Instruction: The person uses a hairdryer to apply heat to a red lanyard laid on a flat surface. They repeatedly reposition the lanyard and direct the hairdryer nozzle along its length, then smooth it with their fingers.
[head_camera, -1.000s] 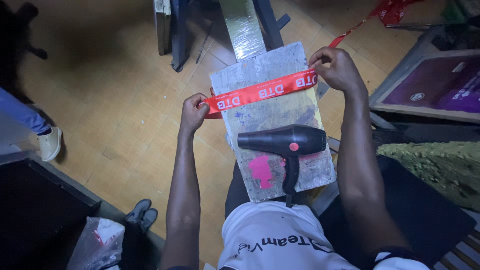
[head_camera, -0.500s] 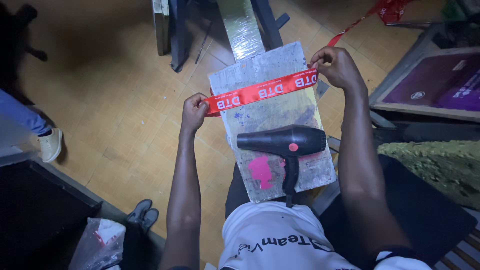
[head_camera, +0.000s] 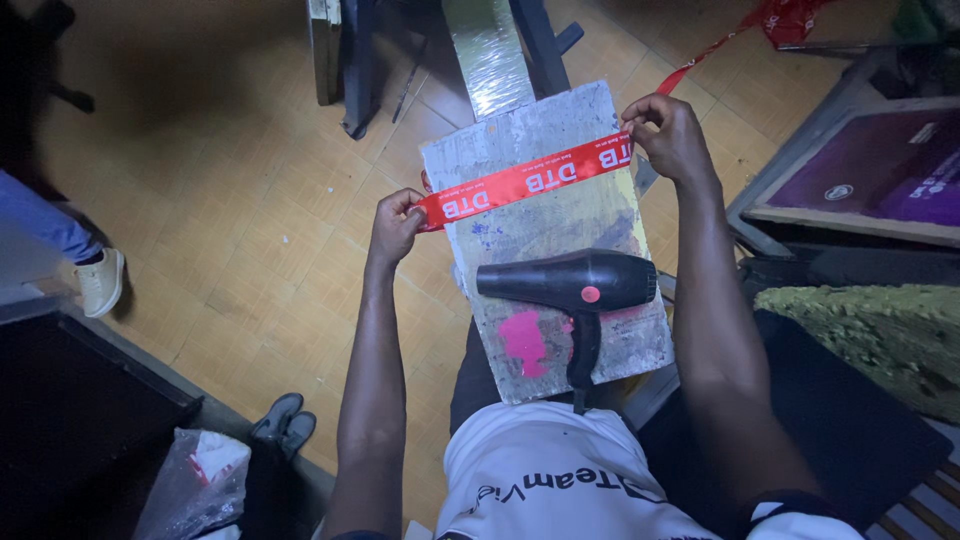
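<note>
A red ribbon (head_camera: 530, 178) with white print lies stretched across a worn grey board (head_camera: 520, 135) resting on my lap. My left hand (head_camera: 395, 225) pinches the ribbon's near-left end at the board's left edge. At the board's right edge my right hand (head_camera: 675, 135) grips the ribbon, which trails on past it toward the far right. A black hair dryer (head_camera: 575, 285) with a red button lies on the board nearer to me, nozzle pointing left. A pink paint patch (head_camera: 523, 340) marks the board below it.
A foil-wrapped plank (head_camera: 490, 50) and dark frame legs stand beyond the board. A purple-topped wooden frame (head_camera: 860, 190) is at the right. Another person's shoe (head_camera: 100, 283) is at the left, a plastic bag (head_camera: 195, 480) and dark shoes (head_camera: 280, 420) lower left.
The ribbon stays held taut across the board; both hands have barely shifted. The hair dryer has not moved.
</note>
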